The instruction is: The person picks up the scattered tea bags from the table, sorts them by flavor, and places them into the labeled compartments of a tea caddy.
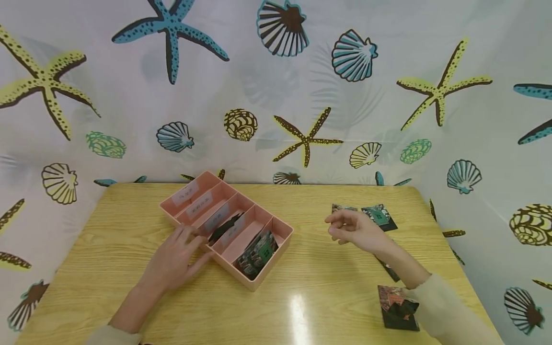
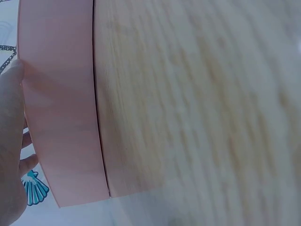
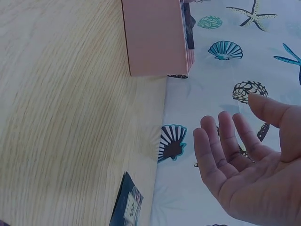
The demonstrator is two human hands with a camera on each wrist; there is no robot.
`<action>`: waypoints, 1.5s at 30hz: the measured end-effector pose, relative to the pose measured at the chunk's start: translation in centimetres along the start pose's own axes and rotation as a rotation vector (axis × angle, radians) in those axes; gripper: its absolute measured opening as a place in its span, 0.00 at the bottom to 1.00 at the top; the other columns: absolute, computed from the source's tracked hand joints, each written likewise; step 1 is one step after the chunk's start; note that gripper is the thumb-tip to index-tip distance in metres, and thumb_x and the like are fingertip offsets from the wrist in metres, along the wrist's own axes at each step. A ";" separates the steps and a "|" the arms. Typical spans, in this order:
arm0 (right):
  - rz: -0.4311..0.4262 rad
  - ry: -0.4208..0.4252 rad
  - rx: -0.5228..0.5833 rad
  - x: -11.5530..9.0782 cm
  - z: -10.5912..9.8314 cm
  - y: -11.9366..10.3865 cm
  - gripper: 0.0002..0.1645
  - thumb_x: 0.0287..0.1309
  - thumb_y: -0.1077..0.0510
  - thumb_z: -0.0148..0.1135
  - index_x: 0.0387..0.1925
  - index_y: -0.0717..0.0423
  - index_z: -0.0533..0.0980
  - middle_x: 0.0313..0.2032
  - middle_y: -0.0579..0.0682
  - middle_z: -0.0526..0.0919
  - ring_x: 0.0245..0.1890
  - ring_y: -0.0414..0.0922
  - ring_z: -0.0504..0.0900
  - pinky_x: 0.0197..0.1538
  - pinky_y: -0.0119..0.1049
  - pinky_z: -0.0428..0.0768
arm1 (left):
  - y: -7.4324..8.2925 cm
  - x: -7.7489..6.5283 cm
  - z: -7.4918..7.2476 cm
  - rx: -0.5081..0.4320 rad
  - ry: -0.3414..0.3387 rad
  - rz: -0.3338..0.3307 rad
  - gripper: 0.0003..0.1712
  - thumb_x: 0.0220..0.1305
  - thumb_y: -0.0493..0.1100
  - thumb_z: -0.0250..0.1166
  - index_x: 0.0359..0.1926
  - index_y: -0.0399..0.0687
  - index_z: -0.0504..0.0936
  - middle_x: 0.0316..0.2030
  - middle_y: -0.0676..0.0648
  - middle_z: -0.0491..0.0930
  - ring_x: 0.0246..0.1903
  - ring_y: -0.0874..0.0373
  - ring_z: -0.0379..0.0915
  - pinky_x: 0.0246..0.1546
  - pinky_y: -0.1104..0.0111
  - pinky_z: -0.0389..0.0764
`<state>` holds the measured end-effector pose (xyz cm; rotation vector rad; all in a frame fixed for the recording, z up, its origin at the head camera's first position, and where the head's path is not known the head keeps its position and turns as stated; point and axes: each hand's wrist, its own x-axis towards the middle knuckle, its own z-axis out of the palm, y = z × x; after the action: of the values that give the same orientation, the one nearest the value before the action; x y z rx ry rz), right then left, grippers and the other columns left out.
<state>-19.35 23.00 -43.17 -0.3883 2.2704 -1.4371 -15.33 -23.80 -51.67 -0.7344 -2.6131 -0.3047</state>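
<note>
A pink divided box [image 1: 241, 211] sits at an angle on the table, with white handwritten labels [image 1: 200, 204] on its dividers. Green-and-dark flat packets [image 1: 258, 254] stand in its near right compartment, and black packets [image 1: 226, 227] in a middle one. My left hand [image 1: 172, 258] rests on the box's near left rim, fingers loosely bent; the left wrist view shows the thumb [image 2: 18, 70] at the rim. My right hand [image 1: 355, 230] hovers over the table right of the box, holding nothing, fingers relaxed. Close by lies a green-labelled packet [image 1: 379, 215], with another packet [image 1: 342, 207] partly behind the hand.
A red-and-black packet [image 1: 398, 306] lies near the right sleeve, and another dark packet [image 1: 390, 270] is partly hidden under the right forearm. The wooden table [image 1: 319, 287] ends at a hanging cloth [image 1: 276, 96] printed with shells and starfish.
</note>
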 end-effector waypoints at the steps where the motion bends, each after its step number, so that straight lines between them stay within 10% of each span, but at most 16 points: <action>1: 0.009 0.006 0.000 -0.2 -0.2 0.2 0.24 0.76 0.54 0.63 0.65 0.62 0.75 0.49 0.58 0.81 0.46 0.46 0.87 0.57 0.54 0.87 | 0.0 0.0 0.0 -0.001 0.000 0.000 0.17 0.63 0.52 0.76 0.44 0.47 0.85 0.45 0.43 0.78 0.48 0.47 0.75 0.51 0.50 0.84; 45: 0.326 0.086 -0.083 -5.8 -9.5 8.7 0.40 0.74 0.50 0.65 0.74 0.70 0.63 0.55 0.62 0.84 0.45 0.48 0.86 0.51 0.47 0.89 | 0.0 0.1 0.0 0.006 -0.014 -0.006 0.18 0.62 0.52 0.76 0.45 0.46 0.86 0.46 0.43 0.79 0.49 0.46 0.76 0.54 0.49 0.83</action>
<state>-19.06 36.72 -46.32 0.0223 2.3350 -1.2172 -15.39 -23.82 -51.62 -0.7291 -2.6290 -0.2945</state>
